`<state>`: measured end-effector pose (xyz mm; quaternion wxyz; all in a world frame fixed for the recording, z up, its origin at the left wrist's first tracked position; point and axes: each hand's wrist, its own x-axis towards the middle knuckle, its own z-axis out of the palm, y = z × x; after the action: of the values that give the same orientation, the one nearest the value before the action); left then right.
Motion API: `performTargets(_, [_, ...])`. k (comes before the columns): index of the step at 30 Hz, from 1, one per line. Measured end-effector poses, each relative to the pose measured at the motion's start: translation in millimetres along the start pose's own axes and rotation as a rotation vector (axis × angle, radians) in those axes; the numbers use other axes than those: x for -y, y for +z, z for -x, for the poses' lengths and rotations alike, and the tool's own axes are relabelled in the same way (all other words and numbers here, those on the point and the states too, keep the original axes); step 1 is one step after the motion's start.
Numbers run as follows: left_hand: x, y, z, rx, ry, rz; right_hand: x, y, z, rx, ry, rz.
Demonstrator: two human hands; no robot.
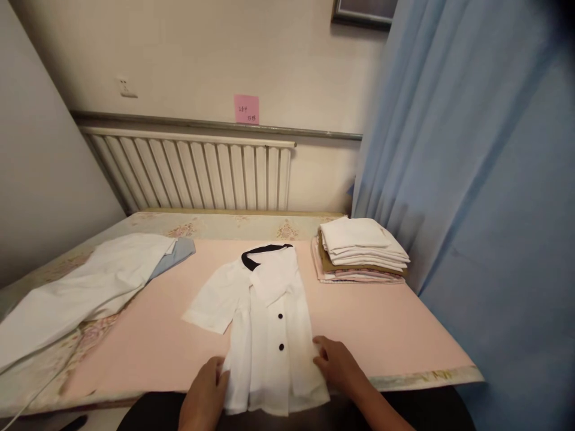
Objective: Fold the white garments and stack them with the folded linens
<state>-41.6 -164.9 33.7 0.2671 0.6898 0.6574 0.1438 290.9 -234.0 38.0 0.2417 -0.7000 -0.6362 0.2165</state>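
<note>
A white short-sleeved shirt (265, 353) with a black collar and black buttons lies front up on the pink cloth, its hem toward me. Its right-hand sleeve is folded in across the chest, while the left-hand sleeve spreads out to the side. My left hand (205, 392) is closed at the left edge near the hem, thumb and fingers on the fabric. At the opposite edge, slightly higher, my right hand (340, 364) pinches the shirt's side with curled fingers. The hem reaches the table's front edge.
A stack of folded clothes (359, 254) sits at the back right beside a blue curtain (485, 197). More white clothing (99, 275) lies loosely at the left, with a light-blue piece (177, 256) under it. A radiator (193, 170) stands behind the table's pink cloth (148, 335).
</note>
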Motion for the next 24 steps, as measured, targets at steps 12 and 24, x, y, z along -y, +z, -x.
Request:
performTargets(12, [-26, 14.8, -46, -0.194, 0.293, -0.109, 8, 36, -103, -0.194, -0.258, 0.303])
performTargets(24, [-51, 26.1, -108, -0.174, 0.421, 0.020, -7, 49, -109, -0.182, -0.340, 0.238])
